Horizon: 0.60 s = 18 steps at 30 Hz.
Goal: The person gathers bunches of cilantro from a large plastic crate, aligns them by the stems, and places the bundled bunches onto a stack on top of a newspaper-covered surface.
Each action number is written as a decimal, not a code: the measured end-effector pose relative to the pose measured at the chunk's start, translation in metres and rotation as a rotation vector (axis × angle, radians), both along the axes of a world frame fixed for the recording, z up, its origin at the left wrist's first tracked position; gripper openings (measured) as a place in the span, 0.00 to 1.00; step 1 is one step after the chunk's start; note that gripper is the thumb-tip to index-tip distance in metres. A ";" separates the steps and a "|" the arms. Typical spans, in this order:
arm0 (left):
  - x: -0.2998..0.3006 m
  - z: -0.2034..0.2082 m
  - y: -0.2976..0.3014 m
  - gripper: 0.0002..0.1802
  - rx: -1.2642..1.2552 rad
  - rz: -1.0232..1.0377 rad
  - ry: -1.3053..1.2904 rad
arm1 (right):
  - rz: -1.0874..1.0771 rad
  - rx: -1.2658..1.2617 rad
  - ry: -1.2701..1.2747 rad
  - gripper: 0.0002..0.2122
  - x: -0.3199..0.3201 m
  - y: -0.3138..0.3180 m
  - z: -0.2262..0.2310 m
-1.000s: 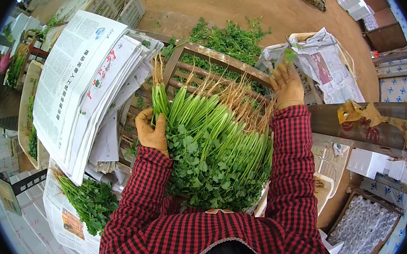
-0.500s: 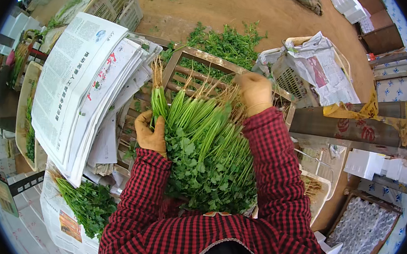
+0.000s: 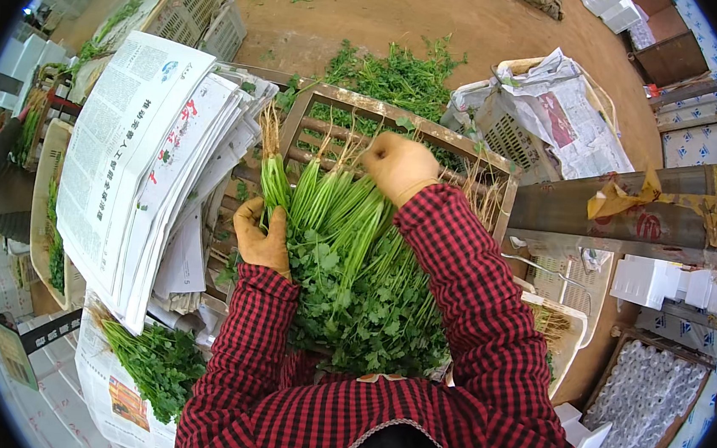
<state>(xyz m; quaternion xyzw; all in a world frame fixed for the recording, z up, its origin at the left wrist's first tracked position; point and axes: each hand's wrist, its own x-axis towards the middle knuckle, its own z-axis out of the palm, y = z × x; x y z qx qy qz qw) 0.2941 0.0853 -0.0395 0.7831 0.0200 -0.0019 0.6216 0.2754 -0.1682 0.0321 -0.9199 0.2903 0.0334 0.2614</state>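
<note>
A thick heap of coriander (image 3: 370,285) lies in front of me, its leaves toward me and its pale roots pointing away. My left hand (image 3: 260,237) is closed round a small bundle of coriander (image 3: 275,184) at the heap's left side, with its roots standing up above the fingers. Over the root ends in the middle of the heap, my right hand (image 3: 399,166) is closed, fingers curled and pinched together. Its fingertips are partly hidden, and I cannot see what is between them. Beneath the roots is a brown slatted rack (image 3: 497,204).
A stack of newspapers (image 3: 129,170) stands left of the heap, with another coriander bunch (image 3: 160,369) on paper nearer me. Loose greens (image 3: 401,78) lie on the floor beyond the rack. A newspaper-lined basket (image 3: 520,127) is at the far right, and a metal beam (image 3: 564,215) juts in below it.
My right hand has moved left across the root ends, toward my left hand. My left hand keeps hold of its bundle, almost in the same place.
</note>
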 end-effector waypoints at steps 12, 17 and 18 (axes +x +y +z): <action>0.000 -0.006 0.004 0.23 0.051 -0.033 -0.012 | -0.298 0.234 -0.019 0.38 -0.027 -0.044 -0.002; 0.001 -0.004 -0.001 0.24 0.056 -0.031 -0.004 | -0.291 0.367 -0.162 0.18 0.004 -0.048 -0.021; 0.002 -0.009 0.000 0.24 0.049 -0.041 -0.003 | -0.385 0.367 -0.479 0.13 0.005 -0.052 -0.032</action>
